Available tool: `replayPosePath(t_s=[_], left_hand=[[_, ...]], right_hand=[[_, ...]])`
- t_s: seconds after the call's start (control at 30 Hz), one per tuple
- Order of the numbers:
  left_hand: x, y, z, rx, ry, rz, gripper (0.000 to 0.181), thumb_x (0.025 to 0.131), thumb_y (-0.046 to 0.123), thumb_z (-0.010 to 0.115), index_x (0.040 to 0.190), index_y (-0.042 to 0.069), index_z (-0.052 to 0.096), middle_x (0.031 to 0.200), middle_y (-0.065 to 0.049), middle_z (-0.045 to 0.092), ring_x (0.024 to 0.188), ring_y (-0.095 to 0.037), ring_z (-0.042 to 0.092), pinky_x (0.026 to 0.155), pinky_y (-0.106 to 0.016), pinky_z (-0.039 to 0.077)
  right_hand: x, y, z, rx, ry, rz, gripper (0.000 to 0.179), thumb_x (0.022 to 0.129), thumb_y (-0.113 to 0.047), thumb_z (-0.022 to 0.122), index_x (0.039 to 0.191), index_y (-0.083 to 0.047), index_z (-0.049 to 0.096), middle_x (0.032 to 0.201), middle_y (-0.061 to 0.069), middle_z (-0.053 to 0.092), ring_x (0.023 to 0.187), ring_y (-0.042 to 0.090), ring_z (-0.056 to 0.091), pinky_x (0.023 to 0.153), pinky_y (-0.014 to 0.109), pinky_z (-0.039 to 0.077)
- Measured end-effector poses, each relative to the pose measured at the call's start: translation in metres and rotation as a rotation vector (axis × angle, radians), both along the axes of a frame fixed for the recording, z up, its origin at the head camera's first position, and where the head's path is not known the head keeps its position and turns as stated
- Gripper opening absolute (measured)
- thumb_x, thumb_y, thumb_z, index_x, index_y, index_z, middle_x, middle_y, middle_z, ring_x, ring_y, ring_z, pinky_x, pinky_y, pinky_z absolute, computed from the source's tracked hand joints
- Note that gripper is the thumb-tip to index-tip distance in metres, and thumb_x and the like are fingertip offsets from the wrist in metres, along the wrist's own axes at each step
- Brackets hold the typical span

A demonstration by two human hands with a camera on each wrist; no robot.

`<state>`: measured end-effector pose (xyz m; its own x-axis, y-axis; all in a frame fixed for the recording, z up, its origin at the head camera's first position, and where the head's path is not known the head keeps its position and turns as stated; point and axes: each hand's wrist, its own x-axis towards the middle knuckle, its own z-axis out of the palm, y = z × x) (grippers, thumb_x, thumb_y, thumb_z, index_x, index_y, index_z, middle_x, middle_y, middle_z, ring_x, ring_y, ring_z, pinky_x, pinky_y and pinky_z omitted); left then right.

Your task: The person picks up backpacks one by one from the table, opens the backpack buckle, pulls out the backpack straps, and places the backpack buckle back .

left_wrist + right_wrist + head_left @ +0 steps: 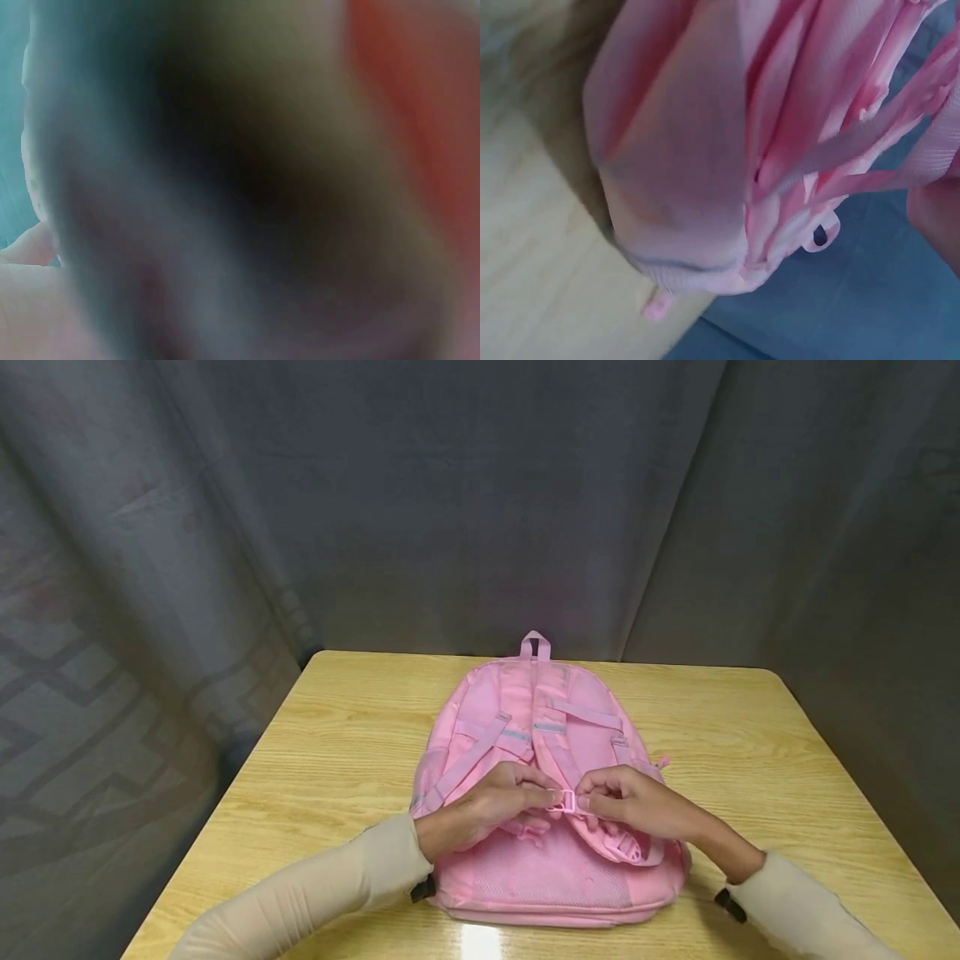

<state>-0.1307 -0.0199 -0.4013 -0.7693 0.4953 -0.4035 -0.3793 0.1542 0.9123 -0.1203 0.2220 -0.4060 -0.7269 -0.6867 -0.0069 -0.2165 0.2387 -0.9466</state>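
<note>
A pink backpack (543, 881) lies on the table with its shoulder straps facing up and its top loop pointing away from me. Over its middle, my left hand (498, 797) pinches one side of a pink plastic buckle (568, 802) between thumb and fingers. From the other side, my right hand (637, 797) pinches the buckle's end where its webbing strap joins. Whether the buckle's halves are locked together is too small to tell. The right wrist view shows the backpack's side (682, 150) and taut straps; the left wrist view is mostly blocked and blurred.
The wooden table (360, 727) extends on both sides of the backpack. A grey curtain (465, 510) hangs right behind the far edge and along the sides. Another pink buckle (624, 845) and loose webbing lie near my right hand.
</note>
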Motion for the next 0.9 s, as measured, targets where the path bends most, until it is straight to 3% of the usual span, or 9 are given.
replayPosePath(t_s=[0.27,0.57,0.9], left_hand=[[-0.0001,0.0013,-0.0020,-0.005,0.006,-0.009,0.019,0.091,0.012,0.071,0.108,0.004,0.071,0.092,-0.013,0.076,0.072,-0.023,0.072,0.064,-0.040,0.065],[-0.0002,0.0010,-0.0016,0.010,-0.002,-0.014,0.018,0.091,0.009,0.070,0.108,0.002,0.070,0.093,-0.011,0.075,0.070,-0.022,0.072,0.066,-0.042,0.065],[0.0012,0.0006,0.0007,0.007,0.010,-0.023,0.017,0.091,0.006,0.069,0.107,0.001,0.070,0.089,-0.013,0.075,0.068,-0.021,0.072,0.059,-0.034,0.064]], right_hand=[[-0.0020,0.0000,-0.0048,-0.033,-0.113,-0.011,0.017,0.103,-0.011,0.052,0.100,-0.001,0.066,0.074,0.016,0.062,0.057,0.002,0.051,0.044,0.011,0.043],[-0.0022,-0.0026,-0.0065,-0.060,-0.114,-0.010,0.017,0.103,-0.009,0.052,0.100,0.000,0.066,0.074,0.008,0.063,0.057,0.001,0.050,0.044,0.011,0.042],[-0.0020,-0.0055,-0.0067,-0.111,-0.108,0.016,0.016,0.102,-0.006,0.052,0.100,0.003,0.065,0.074,0.015,0.063,0.059,0.001,0.052,0.046,0.011,0.044]])
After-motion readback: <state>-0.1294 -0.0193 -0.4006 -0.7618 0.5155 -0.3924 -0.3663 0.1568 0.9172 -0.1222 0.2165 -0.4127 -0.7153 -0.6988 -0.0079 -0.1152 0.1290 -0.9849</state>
